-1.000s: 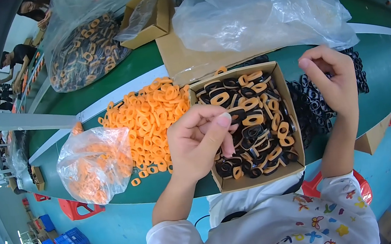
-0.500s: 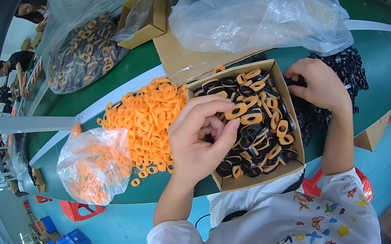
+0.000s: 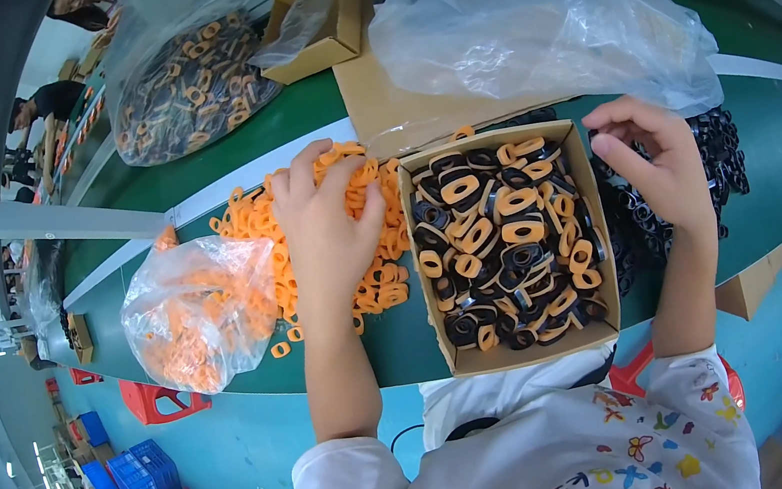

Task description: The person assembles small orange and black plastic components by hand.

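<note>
My left hand (image 3: pixel 327 224) reaches over the pile of orange oval rings (image 3: pixel 249 210), palm down with fingers spread. It touches the rings, and no ring shows firmly gripped in it. To the right, my right hand (image 3: pixel 656 159) is curled beside the heap of black ring-shaped parts (image 3: pixel 722 159); a small dark part, seemingly a black ring, peeks out between thumb and forefinger. Between both hands stands an open cardboard box (image 3: pixel 433 334), filled with joined black-and-orange rings (image 3: pixel 511 237).
A clear plastic bag (image 3: pixel 205 318) of orange rings lies at the left. Behind are a bag of joined rings (image 3: pixel 186 93), a small carton (image 3: pixel 321 47) and a large plastic sheet (image 3: pixel 533 41) on cardboard. A metal post and bar (image 3: pixel 54 219) stand at the left.
My left hand has left the box, where it held a joined orange-and-black ring, and moved left onto the orange pile. My right hand has lifted slightly at the black heap.
</note>
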Demonstrator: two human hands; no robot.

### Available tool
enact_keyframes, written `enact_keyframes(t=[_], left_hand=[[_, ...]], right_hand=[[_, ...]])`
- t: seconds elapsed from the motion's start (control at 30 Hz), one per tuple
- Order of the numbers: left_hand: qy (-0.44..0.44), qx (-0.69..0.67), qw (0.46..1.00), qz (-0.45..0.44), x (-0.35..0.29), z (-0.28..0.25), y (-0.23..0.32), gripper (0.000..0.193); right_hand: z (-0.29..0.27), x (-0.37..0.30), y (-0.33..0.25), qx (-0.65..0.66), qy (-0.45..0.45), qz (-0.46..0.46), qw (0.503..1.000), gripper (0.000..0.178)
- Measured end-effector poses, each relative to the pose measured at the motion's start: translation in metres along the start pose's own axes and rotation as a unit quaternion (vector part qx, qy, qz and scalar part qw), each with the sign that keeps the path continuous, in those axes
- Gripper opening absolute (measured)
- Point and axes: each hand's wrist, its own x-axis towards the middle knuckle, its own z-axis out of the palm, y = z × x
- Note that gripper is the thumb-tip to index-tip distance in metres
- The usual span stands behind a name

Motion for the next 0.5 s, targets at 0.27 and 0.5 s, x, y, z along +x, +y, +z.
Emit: enact_keyframes(t=[0.27,0.5], left_hand=[[-0.051,0.056,0.993,-0.092,0.005,0.014,-0.001,0.011],[0.061,-0.066,0.994,-0.059,0.001,0.002,0.007,0.007]], right_hand=[[0.024,-0.008,-0.019,0.360,0.000,-0.069,0.930,0.017],[0.040,-0.009,-0.030,0.561,-0.054,-0.015,0.826,0.018]])
